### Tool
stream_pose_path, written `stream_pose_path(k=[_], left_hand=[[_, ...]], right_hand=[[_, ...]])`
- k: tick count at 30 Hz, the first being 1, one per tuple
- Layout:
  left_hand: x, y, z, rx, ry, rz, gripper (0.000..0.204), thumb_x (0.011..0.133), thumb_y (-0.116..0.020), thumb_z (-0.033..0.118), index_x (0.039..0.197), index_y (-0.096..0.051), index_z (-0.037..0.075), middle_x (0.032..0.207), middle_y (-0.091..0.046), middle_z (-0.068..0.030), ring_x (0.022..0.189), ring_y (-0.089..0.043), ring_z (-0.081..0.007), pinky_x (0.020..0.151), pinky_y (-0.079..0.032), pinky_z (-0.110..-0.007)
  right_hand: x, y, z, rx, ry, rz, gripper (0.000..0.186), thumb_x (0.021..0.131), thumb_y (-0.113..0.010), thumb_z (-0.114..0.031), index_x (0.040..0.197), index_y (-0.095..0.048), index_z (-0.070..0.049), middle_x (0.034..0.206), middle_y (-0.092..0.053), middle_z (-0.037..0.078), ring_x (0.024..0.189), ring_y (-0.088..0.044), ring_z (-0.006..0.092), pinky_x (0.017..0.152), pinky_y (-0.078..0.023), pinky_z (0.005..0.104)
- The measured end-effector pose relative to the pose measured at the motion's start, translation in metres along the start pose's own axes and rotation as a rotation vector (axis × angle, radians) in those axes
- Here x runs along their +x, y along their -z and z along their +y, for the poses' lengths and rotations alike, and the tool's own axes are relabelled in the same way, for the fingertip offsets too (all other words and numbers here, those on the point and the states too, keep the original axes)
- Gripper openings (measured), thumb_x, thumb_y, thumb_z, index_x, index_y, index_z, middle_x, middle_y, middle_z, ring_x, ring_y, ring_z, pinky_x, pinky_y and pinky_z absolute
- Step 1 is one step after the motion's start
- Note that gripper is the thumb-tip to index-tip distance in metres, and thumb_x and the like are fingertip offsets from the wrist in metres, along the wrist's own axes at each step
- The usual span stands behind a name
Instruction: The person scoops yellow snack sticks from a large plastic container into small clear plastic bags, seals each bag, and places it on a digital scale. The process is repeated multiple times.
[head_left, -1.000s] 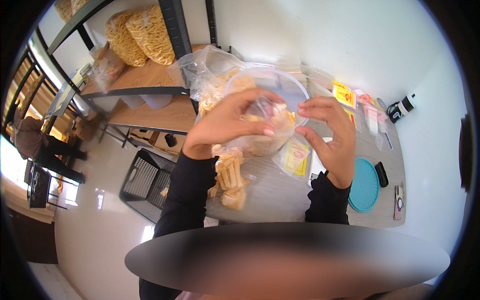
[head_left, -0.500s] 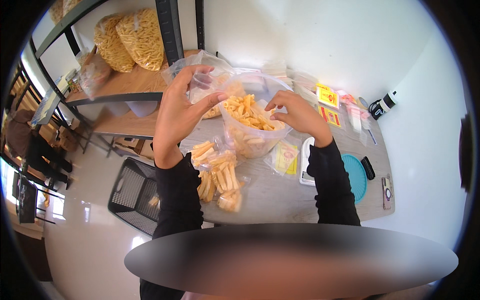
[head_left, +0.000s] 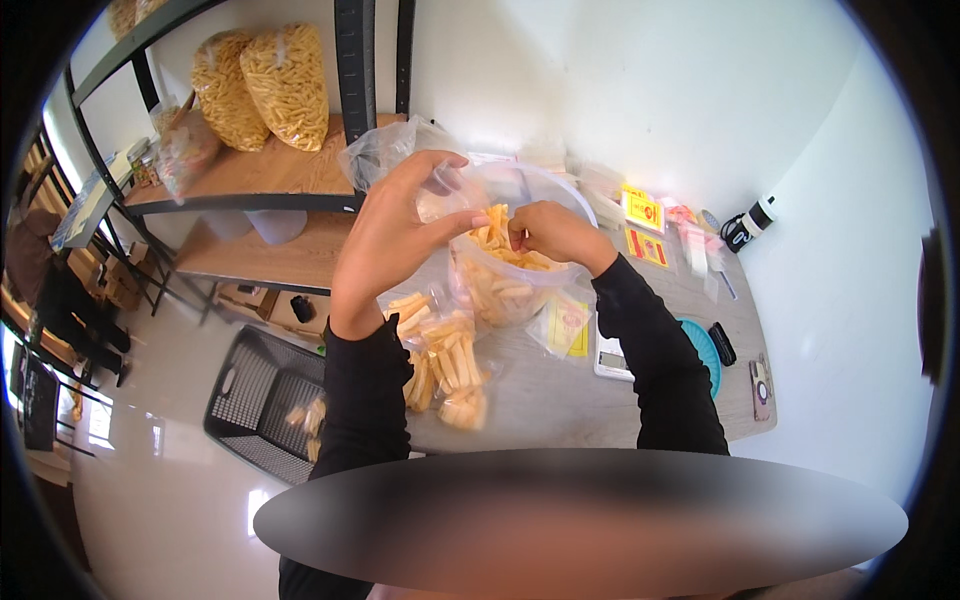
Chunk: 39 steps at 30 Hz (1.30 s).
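A clear round tub (head_left: 575, 215) holds pale-yellow snack sticks (head_left: 490, 235). My left hand (head_left: 395, 225) curves at the tub's left rim, thumb and fingers around the filmy mouth of a clear plastic bag (head_left: 448, 190); much of this bag is hard to make out. Inside the tub, the fingers of my right hand (head_left: 560, 235) are bent together on the sticks, their tips partly hidden. Filled clear packets of sticks (head_left: 450, 355) lie in a heap on the table, in front of the tub.
Right of the tub are a yellow-labelled packet (head_left: 568, 325), a white scale (head_left: 612, 360), a teal lid (head_left: 705, 345), a phone (head_left: 762, 385) and a bottle (head_left: 750, 225). A dark basket (head_left: 235, 400) stands left of the table, below shelves (head_left: 250, 185) with big snack bags. A person (head_left: 60, 290) is at far left.
My right hand has moved left and down into the tub, and its fingers have closed on the sticks. My left hand has shifted right, closer to the tub.
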<state>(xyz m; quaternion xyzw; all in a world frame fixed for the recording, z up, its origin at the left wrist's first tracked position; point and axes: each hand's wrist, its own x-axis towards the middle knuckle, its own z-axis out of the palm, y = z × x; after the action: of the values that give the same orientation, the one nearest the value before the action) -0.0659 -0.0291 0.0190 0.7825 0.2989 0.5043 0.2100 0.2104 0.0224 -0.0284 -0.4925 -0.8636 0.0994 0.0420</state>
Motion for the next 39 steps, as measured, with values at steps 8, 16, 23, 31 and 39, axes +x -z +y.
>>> stream_pose_path(k=[8, 16, 23, 31, 39], left_hand=[[0.001, -0.014, -0.008, 0.018, -0.012, -0.017, 0.057, 0.074, -0.089, 0.022, 0.121, -0.064, 0.001, 0.104, -0.067, -0.0122, 0.096, -0.065, -0.0248, 0.089, -0.05, -0.036], [0.004, -0.049, -0.004, 0.144, -0.142, -0.042, 0.059, 0.073, -0.089, 0.023, 0.121, -0.062, 0.002, 0.112, -0.066, -0.0152, 0.101, -0.065, -0.031, 0.087, -0.052, -0.039], [0.006, -0.062, 0.008, 0.152, -0.139, -0.043, 0.058, 0.071, -0.089, 0.018, 0.12, -0.061, 0.004, 0.107, -0.062, -0.0132, 0.1, -0.064, -0.0314, 0.085, -0.052, -0.039], [0.011, -0.055, -0.003, 0.253, -0.171, 0.058, 0.058, 0.07, -0.088, 0.009, 0.121, -0.061, 0.004, 0.103, -0.061, -0.0123, 0.097, -0.062, -0.0311, 0.086, -0.05, -0.04], [0.013, -0.036, -0.011, 0.282, -0.147, 0.118, 0.056, 0.071, -0.088, 0.01, 0.12, -0.061, 0.002, 0.1, -0.06, -0.0123, 0.094, -0.06, -0.0306, 0.085, -0.049, -0.039]], right_hand=[[-0.037, 0.035, -0.024, 0.335, 0.034, 0.876, 0.007, 0.089, -0.071, -0.003, 0.095, -0.071, -0.001, 0.089, -0.071, 0.007, 0.082, -0.066, 0.0172, 0.078, -0.052, 0.0294], [-0.069, 0.023, -0.061, 0.76, 0.08, 1.208, 0.009, 0.09, -0.072, -0.001, 0.099, -0.07, -0.001, 0.097, -0.069, 0.004, 0.087, -0.063, 0.0123, 0.081, -0.05, 0.0266], [-0.062, 0.003, -0.07, 0.73, 0.105, 0.982, 0.011, 0.088, -0.07, 0.001, 0.099, -0.073, -0.001, 0.098, -0.069, 0.006, 0.09, -0.063, 0.0153, 0.083, -0.05, 0.0294], [-0.064, 0.017, -0.045, 0.54, 0.089, 0.85, 0.013, 0.088, -0.068, -0.004, 0.1, -0.074, -0.003, 0.102, -0.071, 0.01, 0.094, -0.064, 0.0245, 0.083, -0.05, 0.0351], [0.018, 0.019, 0.02, 0.01, -0.053, 0.137, 0.023, 0.087, -0.067, -0.01, 0.109, -0.074, -0.007, 0.113, -0.071, 0.015, 0.106, -0.066, 0.0324, 0.088, -0.052, 0.0427]])
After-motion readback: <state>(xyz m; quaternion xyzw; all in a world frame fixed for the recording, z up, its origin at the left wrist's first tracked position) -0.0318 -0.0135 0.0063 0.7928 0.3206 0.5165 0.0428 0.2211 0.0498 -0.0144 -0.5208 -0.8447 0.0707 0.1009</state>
